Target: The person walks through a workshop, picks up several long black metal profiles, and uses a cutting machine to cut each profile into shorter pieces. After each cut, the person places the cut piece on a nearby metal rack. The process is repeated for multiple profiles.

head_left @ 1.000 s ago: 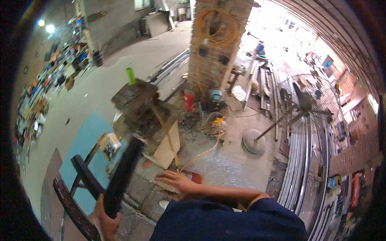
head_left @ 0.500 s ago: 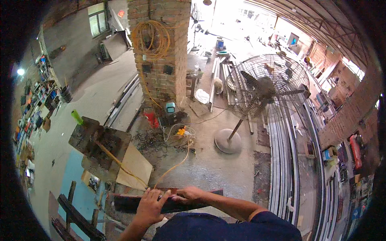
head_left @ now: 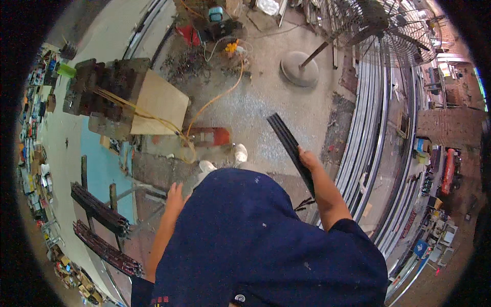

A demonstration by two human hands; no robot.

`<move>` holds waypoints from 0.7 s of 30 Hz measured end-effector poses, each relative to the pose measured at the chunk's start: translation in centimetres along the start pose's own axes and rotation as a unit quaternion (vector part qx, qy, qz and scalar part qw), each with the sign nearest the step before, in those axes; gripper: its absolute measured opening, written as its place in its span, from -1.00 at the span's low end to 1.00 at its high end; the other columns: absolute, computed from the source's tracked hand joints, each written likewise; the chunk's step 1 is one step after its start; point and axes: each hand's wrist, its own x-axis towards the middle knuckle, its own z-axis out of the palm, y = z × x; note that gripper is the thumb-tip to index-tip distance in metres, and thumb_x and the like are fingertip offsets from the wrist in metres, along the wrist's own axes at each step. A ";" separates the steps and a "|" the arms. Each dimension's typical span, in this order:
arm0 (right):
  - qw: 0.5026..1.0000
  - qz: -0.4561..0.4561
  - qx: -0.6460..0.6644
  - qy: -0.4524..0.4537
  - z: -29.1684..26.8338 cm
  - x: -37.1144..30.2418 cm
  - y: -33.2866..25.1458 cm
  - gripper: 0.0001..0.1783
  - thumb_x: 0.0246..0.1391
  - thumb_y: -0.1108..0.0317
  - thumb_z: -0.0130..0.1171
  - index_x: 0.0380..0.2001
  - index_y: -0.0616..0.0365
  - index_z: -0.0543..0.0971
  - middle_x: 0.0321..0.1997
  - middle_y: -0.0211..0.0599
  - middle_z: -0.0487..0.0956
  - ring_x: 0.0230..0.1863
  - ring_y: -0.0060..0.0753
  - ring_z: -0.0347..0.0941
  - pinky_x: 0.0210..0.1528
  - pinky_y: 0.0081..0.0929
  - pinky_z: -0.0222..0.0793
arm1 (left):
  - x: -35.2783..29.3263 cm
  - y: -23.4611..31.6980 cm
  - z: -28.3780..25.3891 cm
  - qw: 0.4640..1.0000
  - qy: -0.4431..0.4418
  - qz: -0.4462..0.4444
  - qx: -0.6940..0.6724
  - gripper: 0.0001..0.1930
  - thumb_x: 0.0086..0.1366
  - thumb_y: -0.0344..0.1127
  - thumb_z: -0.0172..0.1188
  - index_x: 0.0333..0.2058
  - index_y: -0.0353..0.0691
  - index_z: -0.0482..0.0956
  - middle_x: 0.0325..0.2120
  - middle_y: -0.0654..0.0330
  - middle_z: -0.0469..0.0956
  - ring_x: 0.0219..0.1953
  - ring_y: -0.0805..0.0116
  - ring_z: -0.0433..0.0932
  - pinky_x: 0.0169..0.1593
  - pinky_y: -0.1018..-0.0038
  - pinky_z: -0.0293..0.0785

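Note:
My right hand [head_left: 308,158] is closed around a long, black, grooved strip [head_left: 284,134], held out to the right of my body. The strip slants, its far end pointing up and left and its near part running down past my forearm. Down by my left side is my left hand [head_left: 175,196], its fingers stretched and partly apart with nothing in them. Past my shoes lies a red and grey tool or machine [head_left: 217,136] of unclear kind, with a yellow cable [head_left: 217,106] beside it.
Two bundles of dark strips [head_left: 99,210] rest on a rack at the left. A dark metal stand with a pale board [head_left: 159,105] is at far left. A large fan's round base [head_left: 299,69] stands ahead. Long metal profiles [head_left: 372,117] lie along the right.
My right hand has swung right with the black strip. My left hand has come off it and dropped to my left side. The view has tilted down toward my body.

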 end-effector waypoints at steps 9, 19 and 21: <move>0.980 0.148 -0.121 -0.051 -3.5 0.0 0.0 -0.44 0.15 -0.07 -0.18 -0.08 0.14 0.55 0.05 -0.04 0.48 0.12 0.03 0.37 0.14 -0.20 0.27 | -4.0 -13.7 11.2 0.979 -0.135 -0.080 -0.133 -0.42 0.25 -0.12 0.13 0.19 -0.21 0.25 0.15 -0.10 0.27 0.18 -0.03 0.26 0.18 0.20 0.22; 0.953 0.163 -0.218 -0.130 -7.0 0.1 -5.3 -0.56 -0.04 0.16 -0.01 -0.09 0.05 0.58 0.02 -0.18 0.53 0.07 -0.11 0.45 0.07 -0.23 0.35 | -7.6 -2.6 3.9 0.952 -0.032 -0.181 -0.246 -0.43 0.28 -0.04 0.09 0.16 -0.24 0.31 0.10 -0.05 0.35 0.12 0.06 0.36 0.13 0.25 0.30; 0.951 0.178 -0.210 -0.141 -6.8 1.1 -4.2 -0.55 -0.06 0.16 0.00 -0.09 0.05 0.57 0.04 -0.20 0.53 0.07 -0.10 0.45 0.08 -0.22 0.34 | -7.4 -6.6 8.0 0.926 -0.034 -0.196 -0.321 -0.43 0.28 -0.02 0.09 0.16 -0.25 0.31 0.09 -0.04 0.36 0.12 0.08 0.37 0.13 0.27 0.30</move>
